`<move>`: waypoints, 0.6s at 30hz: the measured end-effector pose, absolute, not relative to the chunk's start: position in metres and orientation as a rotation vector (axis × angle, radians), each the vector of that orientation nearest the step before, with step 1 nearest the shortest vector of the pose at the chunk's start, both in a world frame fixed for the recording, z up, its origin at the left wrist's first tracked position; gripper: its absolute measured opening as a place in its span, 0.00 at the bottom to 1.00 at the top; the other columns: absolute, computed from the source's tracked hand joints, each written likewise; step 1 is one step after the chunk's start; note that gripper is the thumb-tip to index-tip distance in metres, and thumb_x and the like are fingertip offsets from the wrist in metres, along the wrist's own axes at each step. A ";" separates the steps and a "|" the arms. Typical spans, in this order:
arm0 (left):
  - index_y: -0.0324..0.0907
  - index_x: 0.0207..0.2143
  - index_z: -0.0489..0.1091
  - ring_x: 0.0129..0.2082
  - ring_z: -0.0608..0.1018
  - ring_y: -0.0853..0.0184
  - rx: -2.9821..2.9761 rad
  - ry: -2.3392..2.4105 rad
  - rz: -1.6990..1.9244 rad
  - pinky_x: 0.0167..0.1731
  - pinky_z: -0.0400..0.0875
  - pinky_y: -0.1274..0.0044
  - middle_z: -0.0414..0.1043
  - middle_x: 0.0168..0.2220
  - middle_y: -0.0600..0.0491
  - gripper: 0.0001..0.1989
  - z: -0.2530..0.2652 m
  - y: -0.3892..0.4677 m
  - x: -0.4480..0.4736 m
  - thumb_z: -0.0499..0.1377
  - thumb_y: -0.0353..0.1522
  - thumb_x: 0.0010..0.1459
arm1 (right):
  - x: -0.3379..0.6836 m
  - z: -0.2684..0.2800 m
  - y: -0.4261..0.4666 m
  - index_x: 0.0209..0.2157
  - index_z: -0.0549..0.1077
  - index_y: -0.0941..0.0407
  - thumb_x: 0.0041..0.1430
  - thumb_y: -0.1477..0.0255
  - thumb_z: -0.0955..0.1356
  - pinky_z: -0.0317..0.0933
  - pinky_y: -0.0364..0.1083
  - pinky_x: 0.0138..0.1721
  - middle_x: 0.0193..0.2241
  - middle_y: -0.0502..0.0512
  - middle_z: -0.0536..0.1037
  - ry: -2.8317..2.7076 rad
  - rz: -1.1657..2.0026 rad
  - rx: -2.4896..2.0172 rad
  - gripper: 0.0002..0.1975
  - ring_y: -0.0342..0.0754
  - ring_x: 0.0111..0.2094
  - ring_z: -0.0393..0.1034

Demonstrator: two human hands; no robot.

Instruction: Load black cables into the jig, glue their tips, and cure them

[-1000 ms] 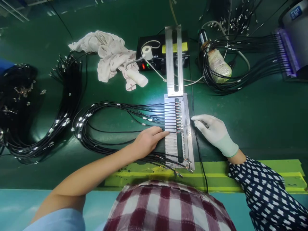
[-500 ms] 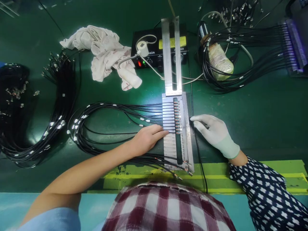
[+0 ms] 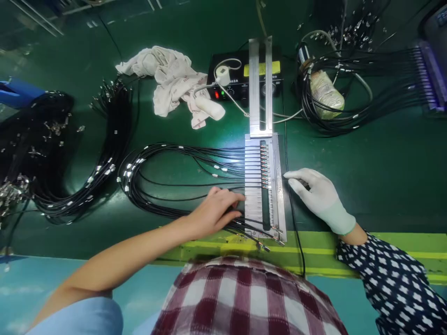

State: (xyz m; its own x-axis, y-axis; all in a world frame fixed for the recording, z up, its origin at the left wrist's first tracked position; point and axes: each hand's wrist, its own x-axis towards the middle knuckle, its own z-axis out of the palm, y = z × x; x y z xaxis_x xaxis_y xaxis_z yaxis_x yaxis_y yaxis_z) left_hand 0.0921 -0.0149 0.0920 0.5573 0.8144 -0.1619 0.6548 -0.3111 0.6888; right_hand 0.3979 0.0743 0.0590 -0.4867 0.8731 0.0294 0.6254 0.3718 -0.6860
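My bare left hand (image 3: 213, 214) is over the loose black cables (image 3: 171, 212) just left of the metal fixture (image 3: 253, 200). Its thumb and forefinger are apart, and nothing shows between them. Several cables lie side by side in the fixture's upper slots, their metal-tipped ends (image 3: 265, 166) over the dark gap. Further cable ends (image 3: 266, 248) stick out loosely across the fixture's lower end. My right hand (image 3: 316, 197), in a white glove, is right of the fixture beside a single black cable (image 3: 292, 209). Its thumb and forefinger tips nearly meet, with nothing visible in them.
Behind the fixture stands a black control box (image 3: 233, 87) with lit lamps. A crumpled white cloth (image 3: 171, 77) lies to its left. Cable bundles (image 3: 115, 125) are at the left. A wrapped yellowish object (image 3: 326, 95) sits among coiled cables at the right, near a purple-lit rack (image 3: 429, 77).
My left hand has come off the fixture's slots, moved down toward the loose cables and opened. My right hand stays beside the fixture. The whole view has shifted somewhat.
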 end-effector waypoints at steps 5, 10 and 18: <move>0.38 0.42 0.67 0.38 0.67 0.68 1.864 1.159 0.340 0.42 0.59 0.74 0.67 0.36 0.52 0.07 0.096 -0.028 0.099 0.52 0.31 0.69 | 0.398 0.056 0.071 0.45 0.76 0.52 0.69 0.70 0.63 0.61 0.49 0.44 0.40 0.48 0.76 -2.239 0.818 -1.259 0.10 0.48 0.41 0.70; 0.38 0.44 0.65 0.38 0.68 0.70 1.813 1.247 0.585 0.39 0.65 0.78 0.65 0.39 0.50 0.05 0.087 -0.018 0.115 0.51 0.28 0.68 | 0.397 0.056 0.073 0.45 0.76 0.53 0.69 0.69 0.63 0.62 0.51 0.45 0.41 0.50 0.77 -2.246 0.840 -1.284 0.11 0.49 0.42 0.70; 0.36 0.54 0.67 0.32 0.68 0.71 2.243 1.141 0.552 0.33 0.64 0.80 0.65 0.34 0.51 0.16 0.080 0.002 0.093 0.48 0.24 0.68 | 0.395 0.061 0.073 0.43 0.77 0.53 0.69 0.67 0.62 0.62 0.51 0.44 0.40 0.51 0.77 -2.253 0.867 -1.320 0.12 0.51 0.41 0.70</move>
State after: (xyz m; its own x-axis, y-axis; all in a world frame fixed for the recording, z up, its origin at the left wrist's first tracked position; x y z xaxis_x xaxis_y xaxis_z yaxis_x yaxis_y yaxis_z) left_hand 0.0935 0.0018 0.0804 0.5533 0.8260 0.1072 0.5967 -0.4829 0.6409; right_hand 0.3952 0.0735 0.0610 -0.4817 0.8761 0.0204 0.6365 0.3657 -0.6790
